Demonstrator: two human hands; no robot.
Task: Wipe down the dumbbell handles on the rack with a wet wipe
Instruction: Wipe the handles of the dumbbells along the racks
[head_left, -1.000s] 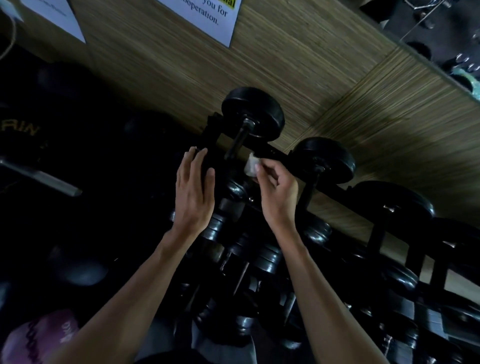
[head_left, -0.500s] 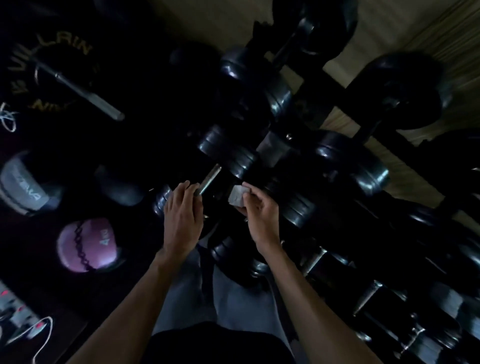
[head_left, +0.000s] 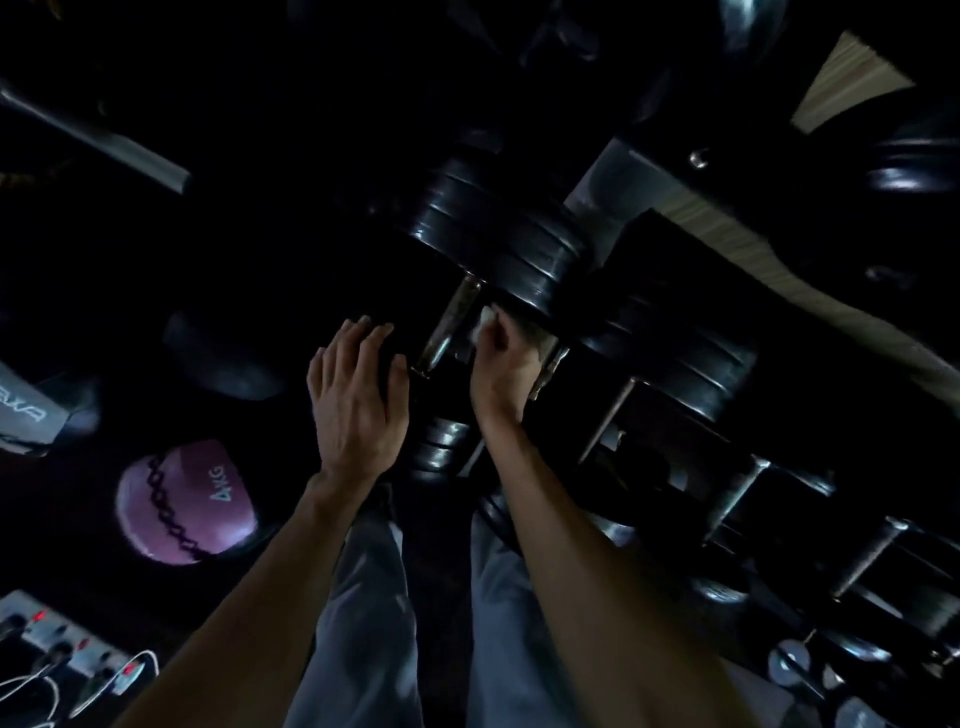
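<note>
Head view: right hand (head_left: 501, 364) pinches white wet wipe (head_left: 484, 323) in curled fingers, just at 3 o'clock of the metal dumbbell handle (head_left: 451, 328); contact with handle cannot be told; left hand (head_left: 357, 400) flat, fingers straight, at 9 o'clock of handle; black dumbbell plates (head_left: 498, 244) at 12 o'clock; pink medicine ball (head_left: 184, 501) at 8 o'clock; power strip (head_left: 57, 642) far at 8 o'clock.
</note>
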